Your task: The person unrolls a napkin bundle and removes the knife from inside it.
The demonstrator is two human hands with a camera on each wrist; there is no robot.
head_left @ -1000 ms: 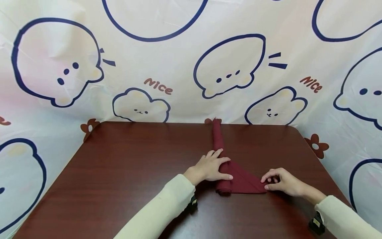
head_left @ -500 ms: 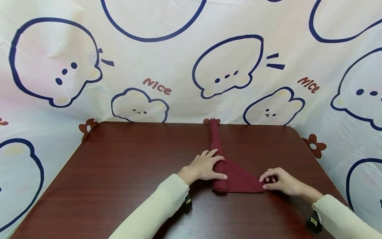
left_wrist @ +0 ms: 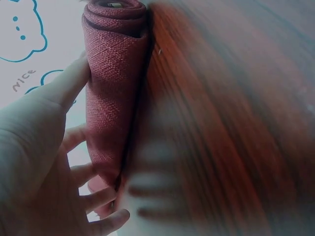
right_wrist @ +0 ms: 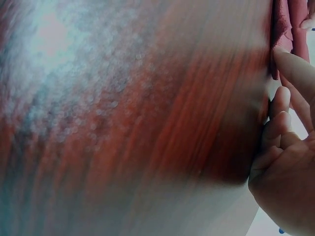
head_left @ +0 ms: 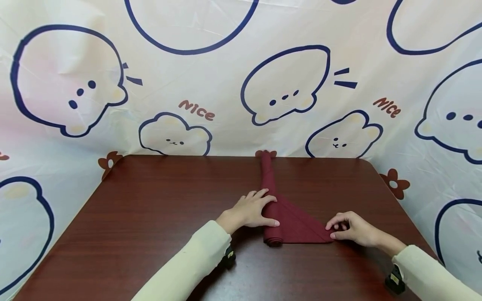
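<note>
A dark red cloth [head_left: 301,219] is rolled along its left side, with a flat triangular flap reaching right. My left hand [head_left: 251,209] rests across the cloth roll [head_left: 271,230], thumb toward its near end and fingers spread farther up. In the left wrist view, the roll [left_wrist: 113,83] shows coiled layers at its end, and my left hand [left_wrist: 49,147] lies along its side with parted fingers. My right hand [head_left: 352,228] pinches the flap's right corner between thumb and index finger. In the right wrist view, the cloth's edge [right_wrist: 283,37] meets the thumb of my right hand [right_wrist: 290,152].
The brown wood-grain table [head_left: 150,217] lies under the cloth, and the roll's far end reaches its back edge. A pale curtain [head_left: 226,75] with blue cartoon outlines hangs behind and along both sides. Each wrist wears a small black device.
My left hand and the roll have moved left, and the flat flap between roll and right hand looks wider. My right hand stays at the corner. The whole view has shifted slightly.
</note>
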